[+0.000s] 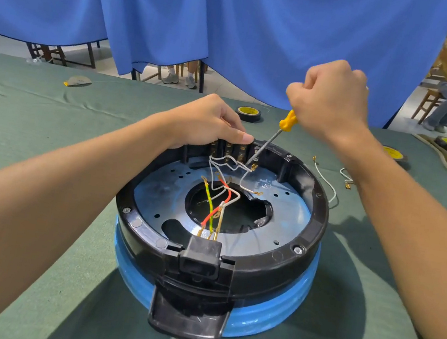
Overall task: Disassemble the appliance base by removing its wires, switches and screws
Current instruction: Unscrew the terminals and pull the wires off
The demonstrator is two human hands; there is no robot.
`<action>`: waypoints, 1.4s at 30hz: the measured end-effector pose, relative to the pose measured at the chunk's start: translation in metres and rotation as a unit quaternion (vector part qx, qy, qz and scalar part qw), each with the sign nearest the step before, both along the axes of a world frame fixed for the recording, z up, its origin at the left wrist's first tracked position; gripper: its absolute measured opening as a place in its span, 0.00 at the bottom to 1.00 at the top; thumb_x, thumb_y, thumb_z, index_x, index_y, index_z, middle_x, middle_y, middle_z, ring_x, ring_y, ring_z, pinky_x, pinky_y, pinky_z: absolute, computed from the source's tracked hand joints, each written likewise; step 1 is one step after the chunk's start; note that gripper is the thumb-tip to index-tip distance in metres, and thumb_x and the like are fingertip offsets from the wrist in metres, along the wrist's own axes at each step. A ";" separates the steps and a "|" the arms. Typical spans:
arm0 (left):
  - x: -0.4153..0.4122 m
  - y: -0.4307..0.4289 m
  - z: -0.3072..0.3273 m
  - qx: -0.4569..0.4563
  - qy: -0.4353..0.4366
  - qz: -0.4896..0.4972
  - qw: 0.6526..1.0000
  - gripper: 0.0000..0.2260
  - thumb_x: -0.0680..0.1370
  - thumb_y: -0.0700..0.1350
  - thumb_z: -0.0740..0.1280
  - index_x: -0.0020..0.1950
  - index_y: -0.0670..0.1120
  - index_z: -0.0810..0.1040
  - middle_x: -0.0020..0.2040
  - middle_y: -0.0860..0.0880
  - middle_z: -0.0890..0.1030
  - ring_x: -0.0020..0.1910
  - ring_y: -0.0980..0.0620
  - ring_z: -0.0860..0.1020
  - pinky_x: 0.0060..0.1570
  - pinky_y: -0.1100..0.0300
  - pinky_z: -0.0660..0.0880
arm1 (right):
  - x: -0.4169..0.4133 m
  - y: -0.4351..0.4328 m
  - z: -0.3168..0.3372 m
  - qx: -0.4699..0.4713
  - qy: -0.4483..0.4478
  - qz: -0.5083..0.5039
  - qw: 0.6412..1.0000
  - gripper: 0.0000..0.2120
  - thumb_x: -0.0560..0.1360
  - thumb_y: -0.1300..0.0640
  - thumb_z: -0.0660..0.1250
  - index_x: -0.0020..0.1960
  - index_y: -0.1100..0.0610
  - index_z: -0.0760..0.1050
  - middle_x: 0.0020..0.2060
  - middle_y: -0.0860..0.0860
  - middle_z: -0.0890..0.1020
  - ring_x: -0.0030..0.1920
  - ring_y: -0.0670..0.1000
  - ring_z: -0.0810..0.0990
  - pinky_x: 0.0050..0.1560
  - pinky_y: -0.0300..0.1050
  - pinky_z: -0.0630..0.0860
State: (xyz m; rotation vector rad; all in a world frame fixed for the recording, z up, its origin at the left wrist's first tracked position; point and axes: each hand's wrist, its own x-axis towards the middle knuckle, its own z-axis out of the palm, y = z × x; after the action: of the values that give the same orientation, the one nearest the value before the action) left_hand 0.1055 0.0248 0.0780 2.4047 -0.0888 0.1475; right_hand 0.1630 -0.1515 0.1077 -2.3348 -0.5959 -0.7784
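Observation:
The round appliance base (304,222) lies upside down on the green cloth, a black ring over a blue body with a metal plate inside. My left hand (209,122) grips the far rim over the row of switches (229,148). A yellow-handled screwdriver (278,131) is held in my right hand (328,98), its tip down at the switch terminals beside a white wire (244,177). Red, yellow-green and white wires (211,211) run from the black power socket (200,256) at the near rim across the centre hole.
Two loose white wires (327,182) lie on the cloth right of the base. Rolls of black tape (249,113) sit beyond it, with more at the far right (392,154). A blue curtain hangs behind the table. A person's legs and chairs show at the back right.

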 end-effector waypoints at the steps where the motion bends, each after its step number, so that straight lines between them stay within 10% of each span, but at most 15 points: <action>1: 0.000 0.000 0.000 -0.002 -0.002 0.000 1.000 0.11 0.74 0.53 0.72 0.48 0.47 0.86 0.44 0.48 0.85 0.47 0.53 0.80 0.55 0.57 0.74 | -0.008 0.002 0.000 -0.022 -0.029 0.004 0.999 0.13 0.70 0.60 0.60 0.29 0.58 0.61 0.25 0.55 0.62 0.37 0.58 0.61 0.35 0.48 0.58; 9: -0.006 -0.004 -0.001 -0.006 -0.049 -0.008 0.999 0.04 0.77 0.40 0.66 0.49 0.41 0.77 0.44 0.43 0.77 0.43 0.46 0.74 0.51 0.59 0.74 | -0.077 0.031 -0.006 -0.108 -0.283 0.076 0.950 0.12 0.69 0.63 0.61 0.33 0.56 0.58 0.22 0.51 0.56 0.26 0.55 0.56 0.31 0.43 0.47; 11: -0.010 -0.004 -0.001 -0.003 -0.069 0.001 0.998 0.09 0.78 0.36 0.60 0.41 0.48 0.70 0.38 0.49 0.71 0.39 0.57 0.71 0.43 0.72 0.71 | -0.085 0.036 -0.010 -0.129 -0.269 0.101 0.949 0.10 0.70 0.62 0.60 0.34 0.57 0.59 0.24 0.52 0.56 0.27 0.56 0.58 0.31 0.46 0.51; 15: -0.003 0.000 -0.002 0.014 -0.044 -0.011 0.999 0.06 0.77 0.37 0.65 0.52 0.37 0.77 0.47 0.41 0.78 0.47 0.44 0.74 0.52 0.51 0.74 | -0.080 0.030 -0.006 -0.165 -0.233 0.069 0.956 0.14 0.74 0.57 0.55 0.34 0.57 0.53 0.26 0.53 0.58 0.33 0.59 0.62 0.36 0.48 0.55; 21: 0.003 0.005 -0.004 -0.006 -0.019 -0.014 1.000 0.08 0.73 0.51 0.73 0.42 0.47 0.86 0.30 0.59 0.77 0.31 0.61 0.71 0.39 0.63 0.67 | -0.052 0.010 0.018 -0.064 -0.235 0.058 0.968 0.11 0.72 0.54 0.55 0.35 0.60 0.65 0.29 0.62 0.73 0.33 0.66 0.67 0.34 0.51 0.66; 28: 0.005 0.008 -0.004 -0.026 0.001 -0.012 1.000 0.07 0.75 0.49 0.72 0.37 0.55 0.83 0.29 0.64 0.79 0.31 0.65 0.74 0.41 0.65 0.67 | -0.040 0.002 0.009 0.038 -0.226 0.104 0.968 0.15 0.74 0.59 0.60 0.31 0.57 0.61 0.21 0.48 0.59 0.28 0.60 0.61 0.33 0.46 0.54; 35: 0.000 0.005 -0.002 -0.001 0.000 0.012 1.000 0.22 0.79 0.50 0.67 0.24 0.49 0.73 0.27 0.51 0.59 0.25 0.55 0.58 0.27 0.63 0.59 | -0.035 0.010 -0.010 0.062 -0.204 0.118 0.970 0.17 0.77 0.55 0.63 0.32 0.58 0.64 0.21 0.49 0.62 0.26 0.59 0.63 0.32 0.46 0.58; 42: 0.003 0.005 -0.003 0.005 -0.014 0.051 0.999 0.16 0.76 0.52 0.70 0.30 0.49 0.75 0.18 0.58 0.68 0.23 0.58 0.68 0.30 0.62 0.62 | -0.030 0.010 -0.014 0.067 -0.223 0.121 0.965 0.17 0.77 0.53 0.64 0.33 0.57 0.64 0.21 0.50 0.65 0.24 0.55 0.63 0.30 0.45 0.60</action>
State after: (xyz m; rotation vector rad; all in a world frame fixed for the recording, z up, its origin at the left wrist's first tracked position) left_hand 0.1086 0.0303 0.0754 2.4193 0.0204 0.2272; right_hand 0.1326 -0.1419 0.0939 -1.9214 -0.9662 -1.1949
